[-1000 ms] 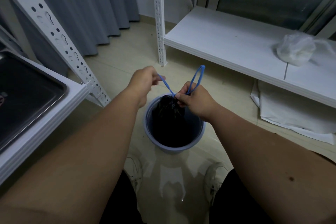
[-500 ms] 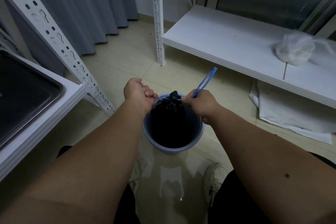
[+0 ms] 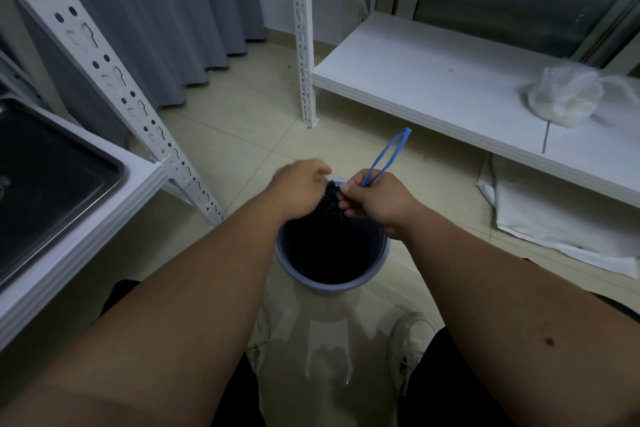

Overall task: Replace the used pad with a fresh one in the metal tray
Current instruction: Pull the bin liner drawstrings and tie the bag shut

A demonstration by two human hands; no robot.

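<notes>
Behind left hand (image 3: pixel 300 188), drawstring's (image 3: pixel 388 156) other end.

Beige tiled floor (image 3: pixel 242 135) carries round blue plastic bin (image 3: pixel 332 282) at centre, lined with black bag. White sheet (image 3: pixel 554 211) lies on floor under right shelf's front edge. Low white shelf board (image 3: pixel 433 80) at right holds crumpled clear plastic bag (image 3: pixel 562 97) near its right end. White shelf (image 3: pixel 104 215) at left edge holds dark rectangular metal tray (image 3: pixel 52 184).

A clear plastic bag (image 3: pixel 564 99) sits on the low white shelf (image 3: pixel 433 80).
</notes>
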